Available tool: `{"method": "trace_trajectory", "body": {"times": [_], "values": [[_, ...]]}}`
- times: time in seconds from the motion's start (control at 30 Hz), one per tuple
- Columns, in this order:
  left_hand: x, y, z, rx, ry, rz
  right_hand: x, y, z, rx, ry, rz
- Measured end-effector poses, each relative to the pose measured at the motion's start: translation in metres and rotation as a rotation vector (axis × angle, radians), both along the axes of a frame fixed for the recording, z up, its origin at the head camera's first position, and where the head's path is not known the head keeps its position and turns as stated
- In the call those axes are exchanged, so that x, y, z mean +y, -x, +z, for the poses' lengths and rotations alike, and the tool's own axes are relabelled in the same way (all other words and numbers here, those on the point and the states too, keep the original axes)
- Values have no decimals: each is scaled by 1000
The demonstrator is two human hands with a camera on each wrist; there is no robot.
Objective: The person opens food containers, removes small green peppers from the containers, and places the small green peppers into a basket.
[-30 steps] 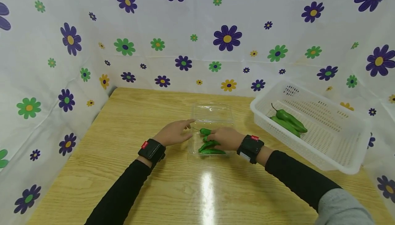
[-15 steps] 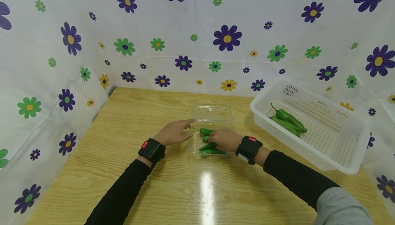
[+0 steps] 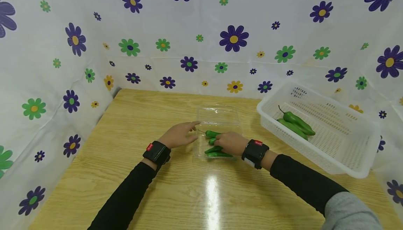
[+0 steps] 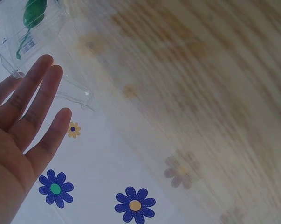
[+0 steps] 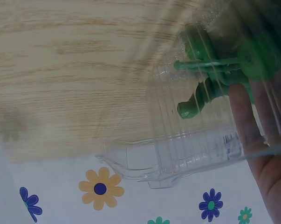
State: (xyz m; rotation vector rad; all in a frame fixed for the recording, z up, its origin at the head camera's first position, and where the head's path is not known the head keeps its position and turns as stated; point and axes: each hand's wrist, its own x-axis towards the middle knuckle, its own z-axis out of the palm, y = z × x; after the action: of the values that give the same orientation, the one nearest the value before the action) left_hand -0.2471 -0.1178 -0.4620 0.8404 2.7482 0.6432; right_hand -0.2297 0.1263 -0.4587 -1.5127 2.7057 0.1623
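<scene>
Left hand: the left hand (image 3: 180, 135) lies flat with fingers straight and apart, holding nothing; its fingertips (image 4: 43, 63) reach the left edge of the clear plastic box (image 3: 218, 118).
Right hand: the right hand (image 3: 231, 142) rests over the green peppers (image 3: 212, 150) in the near half of the box, fingers bent down onto them (whether they actually grip one I cannot tell, since the hand covers them).
Box: it sits open in the middle of the wooden table (image 3: 132, 118), its lid half lying flat toward the far side.
Peppers: several lie together inside the box, stems pointing left, partly under the right hand.
Basket: a white basket (image 3: 346, 146) stands on the right, well apart from the box, with two more peppers (image 3: 296, 123) lying side by side in it.
Backdrop: flower-printed cloth (image 3: 201, 37) hangs round the table.
</scene>
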Motion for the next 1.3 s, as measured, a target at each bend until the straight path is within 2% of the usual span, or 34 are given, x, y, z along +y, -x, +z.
{"method": "trace_trajectory", "body": {"times": [0.4, 0.6, 0.87, 1.1, 1.3], "values": [[2, 0, 0, -2, -5, -4, 3, 1, 8, -91, 104, -38], [2, 0, 0, -9, -1, 1, 6, 1, 21, -66, 181, -49], [3, 2, -2, 2, 5, -3, 22, 2, 59, -21, 253, -105], [3, 4, -4, 21, 9, -12, 53, 4, 103, -14, 341, -178], [3, 3, -3, 6, 5, -7, 83, 8, 126, -5, 347, -282]]}}
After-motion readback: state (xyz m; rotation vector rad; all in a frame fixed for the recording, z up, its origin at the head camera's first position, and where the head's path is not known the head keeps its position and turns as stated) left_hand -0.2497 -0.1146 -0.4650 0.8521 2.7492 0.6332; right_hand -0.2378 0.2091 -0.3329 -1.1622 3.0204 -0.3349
